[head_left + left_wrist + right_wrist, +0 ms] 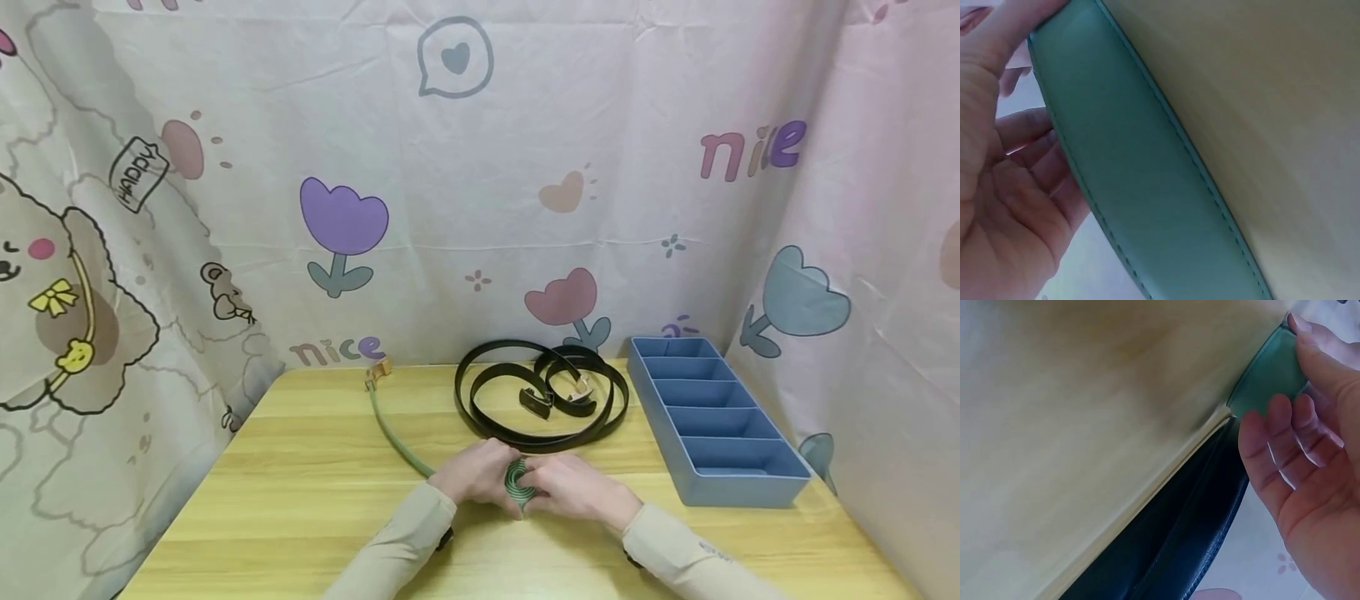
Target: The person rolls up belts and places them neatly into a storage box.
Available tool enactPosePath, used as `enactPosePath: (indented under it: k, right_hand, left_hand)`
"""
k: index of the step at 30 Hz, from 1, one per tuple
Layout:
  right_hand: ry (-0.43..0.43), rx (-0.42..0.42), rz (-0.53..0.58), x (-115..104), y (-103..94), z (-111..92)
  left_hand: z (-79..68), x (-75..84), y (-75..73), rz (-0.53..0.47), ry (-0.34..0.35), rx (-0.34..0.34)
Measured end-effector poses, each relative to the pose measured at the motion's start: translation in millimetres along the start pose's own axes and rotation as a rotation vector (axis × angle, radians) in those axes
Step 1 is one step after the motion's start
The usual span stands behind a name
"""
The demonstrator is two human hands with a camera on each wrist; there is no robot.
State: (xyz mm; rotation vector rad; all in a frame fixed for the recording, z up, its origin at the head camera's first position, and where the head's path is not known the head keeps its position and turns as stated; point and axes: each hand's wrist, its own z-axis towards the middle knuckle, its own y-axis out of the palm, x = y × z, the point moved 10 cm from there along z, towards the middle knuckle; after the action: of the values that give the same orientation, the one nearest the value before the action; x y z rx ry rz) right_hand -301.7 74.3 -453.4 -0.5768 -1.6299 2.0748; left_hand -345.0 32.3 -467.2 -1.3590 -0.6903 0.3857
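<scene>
In the head view, a green belt [395, 440] is partly wound into a tight coil between my two hands, low over the front middle of the table. Its loose end runs back and to the left, ending in a gold-coloured buckle [382, 368]. My left hand [478, 477] holds the coil from the left; my right hand [573, 487] grips it from the right, fingertips at its centre. Stitched edges show along the green strap [1129, 150] in the left wrist view. The right wrist view has thumb and fingers around the coil's side [1270, 372].
Behind my hands lie black belts [480, 421] in loose loops, with metal buckles among them. A blue-grey divided box [678, 454] stands at the right of the wooden table [277, 492]. Printed curtains [450, 183] hang behind and at both sides.
</scene>
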Motion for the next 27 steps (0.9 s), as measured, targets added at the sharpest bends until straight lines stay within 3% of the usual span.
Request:
enactPosePath:
  k: [6,11,15,23,27]
  right_hand:
    - [0.021,0.01,0.008,0.9,2.5,0.0]
    - [0.014,-0.001,0.001,2.9,1.2,-1.3]
    - [0.029,-0.041,-0.009,3.8,2.9,-2.8]
    - [0.055,-0.019,-0.069,-2.8,2.4,6.5]
    - [0.044,-0.014,-0.067,-3.0,0.1,6.2]
  left_hand:
    - [-1.5,2.7,-1.7,0.026,0.019,-0.008]
    - [-3.9,3.7,-3.7,-0.032,0.059,-0.056]
    - [-4.9,1.8,-2.1,-0.08,0.045,-0.079]
    - [-4.3,-3.3,-3.8,0.016,-0.035,-0.017]
    - [-3.4,0.0,-3.5,0.01,0.007,-0.029]
